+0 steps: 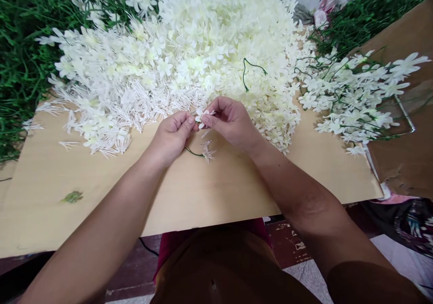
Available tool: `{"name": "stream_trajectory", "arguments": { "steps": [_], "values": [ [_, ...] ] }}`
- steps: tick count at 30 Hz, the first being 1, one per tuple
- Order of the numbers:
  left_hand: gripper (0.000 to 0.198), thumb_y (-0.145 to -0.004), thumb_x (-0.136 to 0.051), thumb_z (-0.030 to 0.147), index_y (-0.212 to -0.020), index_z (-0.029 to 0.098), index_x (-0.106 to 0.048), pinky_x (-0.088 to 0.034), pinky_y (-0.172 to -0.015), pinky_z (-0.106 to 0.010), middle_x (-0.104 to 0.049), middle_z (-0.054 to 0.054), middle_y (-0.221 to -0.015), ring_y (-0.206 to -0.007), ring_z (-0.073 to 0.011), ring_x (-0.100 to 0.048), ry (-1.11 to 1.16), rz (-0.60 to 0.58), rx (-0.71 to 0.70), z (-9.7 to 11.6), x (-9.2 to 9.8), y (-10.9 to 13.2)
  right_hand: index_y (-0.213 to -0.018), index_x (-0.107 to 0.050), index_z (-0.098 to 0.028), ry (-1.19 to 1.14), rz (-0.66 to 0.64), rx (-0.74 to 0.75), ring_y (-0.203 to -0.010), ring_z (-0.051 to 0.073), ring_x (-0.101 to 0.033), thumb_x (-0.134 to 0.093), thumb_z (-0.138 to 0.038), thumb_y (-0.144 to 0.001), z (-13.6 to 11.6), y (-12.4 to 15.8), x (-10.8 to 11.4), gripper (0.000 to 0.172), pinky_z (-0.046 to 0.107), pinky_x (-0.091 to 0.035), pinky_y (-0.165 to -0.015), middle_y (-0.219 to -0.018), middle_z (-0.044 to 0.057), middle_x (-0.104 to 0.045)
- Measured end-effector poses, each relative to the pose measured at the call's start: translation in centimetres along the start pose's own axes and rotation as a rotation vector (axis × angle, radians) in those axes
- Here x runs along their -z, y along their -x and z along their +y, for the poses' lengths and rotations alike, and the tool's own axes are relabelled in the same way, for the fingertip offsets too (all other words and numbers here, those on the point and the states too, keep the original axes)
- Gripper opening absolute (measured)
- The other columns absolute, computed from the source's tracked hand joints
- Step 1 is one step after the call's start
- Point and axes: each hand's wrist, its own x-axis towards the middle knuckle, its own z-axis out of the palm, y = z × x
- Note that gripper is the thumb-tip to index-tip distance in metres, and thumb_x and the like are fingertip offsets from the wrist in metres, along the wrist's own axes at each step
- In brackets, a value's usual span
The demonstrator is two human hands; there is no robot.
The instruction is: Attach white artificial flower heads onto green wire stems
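Observation:
My left hand (174, 136) pinches a thin green plastic stem (195, 153) between thumb and fingers. The stem's lower end hangs out below the hand, with white stamen pieces (207, 152) near its tip. Close against it, my right hand (233, 122) is closed with thumb and forefinger on a small white artificial flower (200, 116). Flower and stem meet between the fingertips, which hide the exact joint. Just beyond both hands lies a big heap of loose white petals (219, 47), with spiky white stamens (142, 103) along its near left side.
Green stems are massed at the left (20, 56) and back right (368, 17). Assembled white flower sprays (358, 94) lie at the right beside brown cardboard (399, 168) and a metal rod (405, 112). A green scrap (72, 197) rests on the tan tabletop (209, 195).

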Motion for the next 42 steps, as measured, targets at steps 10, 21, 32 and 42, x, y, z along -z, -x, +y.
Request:
{"name": "stream_trajectory", "arguments": {
  "steps": [10, 21, 32, 42],
  "values": [
    [0.037, -0.081, -0.073, 0.046, -0.064, 0.02, -0.052, -0.018, -0.042, -0.024, -0.036, 0.005, -0.05, -0.045, -0.0083, -0.025, -0.012, -0.034, -0.088, -0.4, 0.5, -0.2, -0.075, -0.055, -0.018, -0.052, -0.144, -0.113, -0.07, 0.01, -0.061, -0.092, -0.043, -0.061, 0.2, 0.0, 0.4, 0.047, 0.025, -0.053, -0.069, -0.072, -0.003, -0.061],
    [0.031, -0.083, -0.067, 0.041, -0.065, 0.02, -0.053, -0.033, -0.051, -0.025, -0.042, 0.004, -0.053, -0.052, -0.0112, -0.037, -0.181, -0.071, -0.148, -0.4, 0.7, -0.2, -0.071, -0.054, -0.018, -0.007, -0.164, -0.121, -0.067, 0.009, -0.056, -0.092, -0.044, -0.058, 0.2, 0.0, 0.4, 0.048, 0.023, -0.046, -0.062, -0.07, -0.003, -0.059],
    [0.023, -0.084, -0.057, 0.023, -0.063, 0.02, -0.049, -0.037, -0.055, -0.023, -0.039, 0.005, -0.052, -0.051, -0.01, -0.034, -0.231, -0.035, -0.241, -0.5, 0.4, -0.4, -0.068, -0.053, -0.019, 0.077, -0.053, -0.097, -0.062, 0.009, -0.048, -0.09, -0.053, -0.058, 0.4, 0.3, -0.5, 0.052, 0.025, -0.04, -0.059, -0.064, -0.005, -0.054],
    [0.03, -0.086, -0.061, 0.037, -0.064, 0.021, -0.049, -0.034, -0.054, -0.024, -0.044, 0.003, -0.058, -0.057, -0.0123, -0.038, -0.163, 0.008, -0.179, -0.3, 0.2, -0.2, -0.075, -0.059, -0.019, -0.147, -0.073, -0.193, -0.069, 0.01, -0.061, -0.093, -0.047, -0.058, 0.2, 0.3, -0.7, 0.047, 0.025, -0.054, -0.07, -0.07, -0.004, -0.063]
  ]
}}
